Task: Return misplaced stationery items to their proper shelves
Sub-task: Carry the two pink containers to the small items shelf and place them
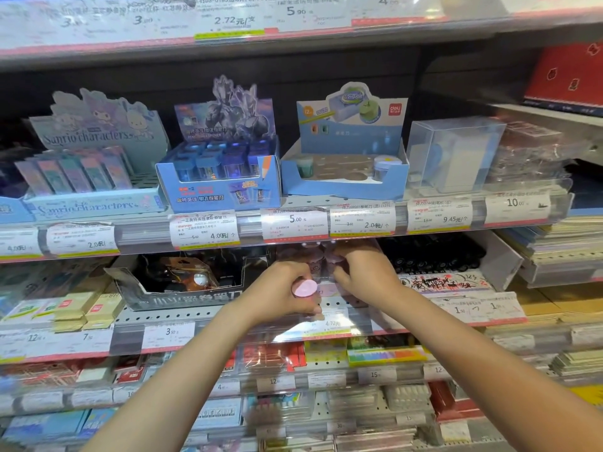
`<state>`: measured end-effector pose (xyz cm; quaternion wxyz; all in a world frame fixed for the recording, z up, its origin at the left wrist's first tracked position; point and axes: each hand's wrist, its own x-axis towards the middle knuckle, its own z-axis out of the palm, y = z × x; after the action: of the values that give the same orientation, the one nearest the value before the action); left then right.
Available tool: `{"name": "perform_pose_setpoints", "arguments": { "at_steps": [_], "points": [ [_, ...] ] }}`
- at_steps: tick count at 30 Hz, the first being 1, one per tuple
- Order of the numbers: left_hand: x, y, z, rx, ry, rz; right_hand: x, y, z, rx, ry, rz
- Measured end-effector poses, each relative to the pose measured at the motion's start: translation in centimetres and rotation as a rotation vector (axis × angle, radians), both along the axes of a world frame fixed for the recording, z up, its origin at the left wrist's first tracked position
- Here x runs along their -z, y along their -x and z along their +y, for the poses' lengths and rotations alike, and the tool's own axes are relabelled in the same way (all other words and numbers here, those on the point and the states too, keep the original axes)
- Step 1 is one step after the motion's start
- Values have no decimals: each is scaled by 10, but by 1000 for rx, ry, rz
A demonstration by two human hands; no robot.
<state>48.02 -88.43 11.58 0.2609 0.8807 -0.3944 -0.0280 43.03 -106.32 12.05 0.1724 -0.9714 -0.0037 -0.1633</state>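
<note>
My left hand [283, 290] is closed around a small pink round-ended item [305, 287], held at the front of the middle shelf [182, 316]. Just to its right, my right hand [365, 272] reaches into a pinkish clear display pack [315, 259] under the shelf above, with its fingers curled on pale pink items there. What exactly the right fingers grip is blurred. Both hands almost touch each other.
A dark sharpener box [182, 288] stands left of my hands, and a scribbled pen test pad [447, 282] lies to the right. Above are blue sharpener display boxes [218, 177] and a clear box [453, 154]. Price labels line every shelf edge.
</note>
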Motion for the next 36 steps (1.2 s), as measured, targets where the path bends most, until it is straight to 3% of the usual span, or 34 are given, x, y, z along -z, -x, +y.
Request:
{"name": "perform_pose_setpoints", "arguments": {
  "at_steps": [4, 7, 9, 12, 14, 18, 27, 36],
  "points": [
    [0, 2, -2, -31, 58, 25, -10, 1, -1, -29, 2, -12],
    [-2, 7, -3, -41, 104, 32, -12, 9, 5, 7, 7, -148],
    [-2, 8, -4, -33, 118, 26, -12, 17, 16, 5, -129, -159],
    [-3, 7, -6, -14, 121, -8, -12, 18, 32, -75, -489, 83],
    [-4, 8, -6, -12, 115, -53, -10, 13, 36, -89, -574, 154],
    [-3, 9, -6, -17, 96, -116, -6, 10, 39, -87, -554, 136],
    [2, 5, -4, -61, 13, -39, -22, 18, 15, -152, -348, 25],
    [-1, 14, -19, -114, -388, -244, -34, 12, -26, -60, -178, 124]
  ]
}}
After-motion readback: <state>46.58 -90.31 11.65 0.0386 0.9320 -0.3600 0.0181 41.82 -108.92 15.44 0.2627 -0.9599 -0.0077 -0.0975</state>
